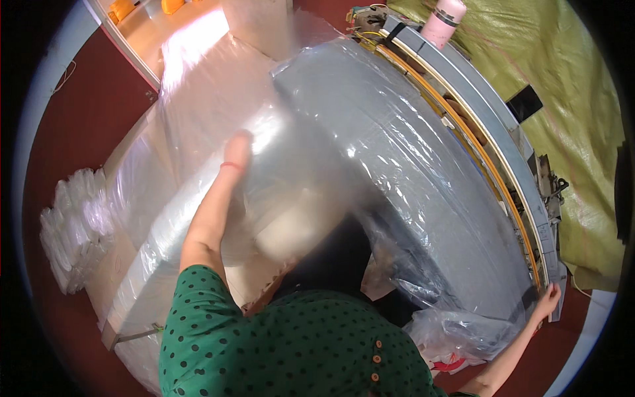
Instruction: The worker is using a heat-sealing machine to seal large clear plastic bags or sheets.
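Observation:
My left hand (238, 151), with a red band at the wrist, reaches out over a sheet of clear plastic film (192, 126) at the left. Its fingers are smeared by motion and partly lost in the film's glare. At the far right, my right hand (547, 302) is at the near end of a long metal bar (493, 109) edged with an orange strip. Its fingers are bent together there; what they hold, if anything, is too small to name. Between my hands, more clear film lies over a long grey surface (397, 145), wrinkled and shiny.
A stack of folded clear plastic bags (76, 228) sits at the left. Crumpled film (463, 331) bunches near my right side. Beyond the bar are a pink bottle (443, 23), a flat black object (524, 104) and a yellow-green tarp (575, 165). Wires and fittings (367, 23) crowd the bar's far end.

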`<action>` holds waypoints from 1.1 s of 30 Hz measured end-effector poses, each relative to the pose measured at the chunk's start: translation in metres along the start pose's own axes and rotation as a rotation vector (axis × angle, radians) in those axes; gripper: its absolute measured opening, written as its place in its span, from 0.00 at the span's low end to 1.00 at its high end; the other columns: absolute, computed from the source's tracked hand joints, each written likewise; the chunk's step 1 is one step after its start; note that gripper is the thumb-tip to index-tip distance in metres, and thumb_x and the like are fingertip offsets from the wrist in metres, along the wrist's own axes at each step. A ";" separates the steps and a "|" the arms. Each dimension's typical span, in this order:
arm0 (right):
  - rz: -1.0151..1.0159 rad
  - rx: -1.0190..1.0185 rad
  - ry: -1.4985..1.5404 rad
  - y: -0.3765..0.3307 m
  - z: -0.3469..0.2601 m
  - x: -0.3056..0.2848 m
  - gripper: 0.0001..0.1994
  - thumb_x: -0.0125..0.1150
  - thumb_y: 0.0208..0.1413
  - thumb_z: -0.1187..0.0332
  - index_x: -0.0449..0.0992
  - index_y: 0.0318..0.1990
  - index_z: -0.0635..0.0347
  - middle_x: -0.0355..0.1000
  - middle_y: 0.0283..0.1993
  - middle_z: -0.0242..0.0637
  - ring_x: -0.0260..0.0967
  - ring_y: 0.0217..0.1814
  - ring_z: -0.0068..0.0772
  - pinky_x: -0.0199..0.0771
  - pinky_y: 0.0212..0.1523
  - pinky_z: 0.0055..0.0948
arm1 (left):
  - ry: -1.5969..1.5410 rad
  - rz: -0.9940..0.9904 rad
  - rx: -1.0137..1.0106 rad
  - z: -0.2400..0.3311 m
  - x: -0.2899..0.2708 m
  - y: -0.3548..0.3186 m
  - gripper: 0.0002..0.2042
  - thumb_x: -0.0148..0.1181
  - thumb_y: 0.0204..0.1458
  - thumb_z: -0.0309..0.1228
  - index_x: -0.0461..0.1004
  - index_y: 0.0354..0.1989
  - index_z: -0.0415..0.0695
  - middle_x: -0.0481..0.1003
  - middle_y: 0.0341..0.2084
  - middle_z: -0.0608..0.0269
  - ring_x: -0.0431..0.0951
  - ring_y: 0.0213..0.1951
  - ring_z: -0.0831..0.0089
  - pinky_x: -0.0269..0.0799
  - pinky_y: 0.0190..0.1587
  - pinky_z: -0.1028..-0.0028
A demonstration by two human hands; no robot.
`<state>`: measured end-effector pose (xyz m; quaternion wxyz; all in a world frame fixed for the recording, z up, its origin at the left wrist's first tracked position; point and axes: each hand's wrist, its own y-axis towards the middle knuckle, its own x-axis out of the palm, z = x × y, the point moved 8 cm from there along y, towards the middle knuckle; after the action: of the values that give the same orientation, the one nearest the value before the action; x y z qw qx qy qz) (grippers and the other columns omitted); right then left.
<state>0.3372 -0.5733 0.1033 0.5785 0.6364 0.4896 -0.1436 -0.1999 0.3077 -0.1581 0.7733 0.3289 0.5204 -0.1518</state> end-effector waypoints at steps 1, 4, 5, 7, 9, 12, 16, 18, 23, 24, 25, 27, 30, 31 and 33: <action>-0.028 -0.037 0.061 0.003 -0.046 0.007 0.14 0.52 0.53 0.66 0.67 0.43 0.66 0.69 0.40 0.40 0.65 0.41 0.31 0.63 0.45 0.26 | 0.041 -0.112 -0.108 0.001 -0.012 -0.001 0.08 0.48 0.48 0.29 0.72 0.32 0.40 0.72 0.31 0.49 0.71 0.36 0.54 0.67 0.38 0.66; -0.073 -0.248 0.226 0.011 -0.171 0.034 0.11 0.52 0.53 0.68 0.68 0.40 0.65 0.68 0.38 0.36 0.64 0.40 0.27 0.63 0.44 0.24 | -0.091 0.132 -0.168 -0.026 -0.070 -0.005 0.07 0.49 0.48 0.29 0.70 0.29 0.40 0.72 0.29 0.51 0.73 0.32 0.61 0.67 0.35 0.69; -0.146 -0.230 0.336 0.007 -0.219 0.047 0.09 0.52 0.53 0.70 0.69 0.40 0.65 0.68 0.37 0.35 0.64 0.39 0.26 0.63 0.43 0.23 | -0.212 0.178 -0.233 -0.033 -0.090 -0.004 0.05 0.50 0.48 0.28 0.70 0.29 0.40 0.71 0.27 0.54 0.72 0.31 0.66 0.66 0.34 0.72; -0.166 -0.479 0.331 -0.013 -0.331 0.056 0.07 0.52 0.51 0.73 0.69 0.36 0.65 0.68 0.34 0.34 0.64 0.36 0.24 0.64 0.38 0.21 | -0.323 0.229 -0.295 -0.029 -0.145 -0.001 0.04 0.50 0.48 0.26 0.69 0.28 0.40 0.71 0.25 0.57 0.71 0.29 0.71 0.65 0.33 0.75; -0.363 -0.468 0.514 -0.042 -0.418 0.074 0.05 0.54 0.48 0.74 0.70 0.33 0.64 0.68 0.34 0.35 0.65 0.38 0.25 0.65 0.37 0.22 | -0.831 0.377 -0.326 0.001 -0.199 -0.004 0.03 0.50 0.46 0.22 0.69 0.30 0.37 0.70 0.28 0.60 0.70 0.34 0.73 0.64 0.39 0.77; -0.599 -0.633 0.737 -0.093 -0.528 0.088 0.06 0.57 0.45 0.72 0.71 0.33 0.61 0.69 0.35 0.35 0.67 0.39 0.28 0.66 0.38 0.24 | -1.066 0.315 0.044 0.096 -0.260 0.002 0.03 0.48 0.46 0.18 0.67 0.29 0.39 0.67 0.29 0.65 0.66 0.35 0.80 0.61 0.39 0.80; -0.858 -0.760 1.104 -0.163 -0.646 0.087 0.16 0.62 0.42 0.69 0.71 0.41 0.63 0.68 0.42 0.41 0.66 0.44 0.35 0.65 0.44 0.28 | -1.065 0.162 0.331 0.193 -0.304 -0.009 0.01 0.49 0.49 0.22 0.65 0.30 0.40 0.65 0.30 0.62 0.67 0.33 0.74 0.63 0.39 0.76; -0.773 -0.779 1.258 -0.185 -0.677 0.082 0.19 0.63 0.41 0.67 0.70 0.42 0.64 0.66 0.46 0.43 0.64 0.47 0.33 0.64 0.46 0.29 | -1.126 0.097 0.434 0.224 -0.318 -0.020 0.01 0.49 0.49 0.23 0.65 0.28 0.39 0.65 0.29 0.61 0.67 0.34 0.72 0.63 0.39 0.74; -1.371 -0.376 1.442 -0.216 -0.682 0.111 0.10 0.59 0.47 0.68 0.72 0.34 0.65 0.71 0.32 0.32 0.66 0.38 0.22 0.64 0.43 0.24 | -1.134 0.103 0.445 0.221 -0.334 -0.042 0.01 0.50 0.48 0.23 0.65 0.29 0.39 0.66 0.30 0.59 0.69 0.34 0.71 0.64 0.40 0.72; -1.378 -0.241 1.529 -0.207 -0.671 0.115 0.08 0.57 0.48 0.68 0.72 0.32 0.64 0.72 0.29 0.31 0.67 0.36 0.21 0.64 0.42 0.22 | -1.156 0.125 0.384 0.209 -0.332 -0.043 0.00 0.49 0.49 0.22 0.65 0.29 0.39 0.65 0.30 0.60 0.68 0.34 0.71 0.64 0.40 0.72; -1.206 -0.295 1.504 -0.187 -0.661 0.112 0.06 0.54 0.50 0.68 0.72 0.29 0.62 0.71 0.30 0.33 0.67 0.36 0.21 0.64 0.41 0.20 | -1.200 0.167 0.340 0.197 -0.332 -0.043 0.00 0.48 0.49 0.22 0.65 0.29 0.40 0.65 0.30 0.60 0.68 0.35 0.71 0.64 0.41 0.72; -1.269 -0.047 1.712 -0.172 -0.641 0.139 0.07 0.54 0.50 0.67 0.70 0.33 0.62 0.71 0.32 0.33 0.67 0.37 0.23 0.64 0.43 0.22 | -1.253 0.252 0.261 0.176 -0.334 -0.043 0.01 0.47 0.49 0.22 0.64 0.29 0.40 0.65 0.30 0.61 0.67 0.36 0.72 0.63 0.42 0.72; -1.260 -0.233 1.527 -0.183 -0.650 0.127 0.14 0.56 0.49 0.66 0.69 0.40 0.64 0.71 0.35 0.34 0.67 0.40 0.27 0.64 0.45 0.24 | -1.160 0.213 0.270 0.189 -0.325 -0.045 0.01 0.48 0.49 0.22 0.64 0.29 0.40 0.65 0.30 0.61 0.67 0.35 0.72 0.63 0.42 0.71; -1.221 -0.460 1.317 -0.200 -0.663 0.116 0.18 0.58 0.48 0.65 0.68 0.44 0.65 0.71 0.37 0.35 0.67 0.42 0.29 0.64 0.46 0.25 | -1.216 0.143 0.296 0.205 -0.319 -0.046 0.01 0.48 0.49 0.22 0.64 0.29 0.40 0.65 0.30 0.61 0.68 0.35 0.71 0.63 0.43 0.71; -0.996 -0.692 1.313 -0.225 -0.682 0.099 0.17 0.59 0.46 0.66 0.69 0.43 0.64 0.71 0.38 0.35 0.66 0.42 0.27 0.64 0.43 0.24 | -1.226 0.051 0.380 0.230 -0.314 -0.048 0.01 0.49 0.49 0.23 0.64 0.29 0.40 0.65 0.30 0.60 0.68 0.35 0.71 0.63 0.42 0.70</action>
<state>-0.0545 0.0366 0.0920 0.2117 0.0938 0.9577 0.1709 -0.1948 0.0854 0.1648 0.8620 0.3262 -0.0601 -0.3835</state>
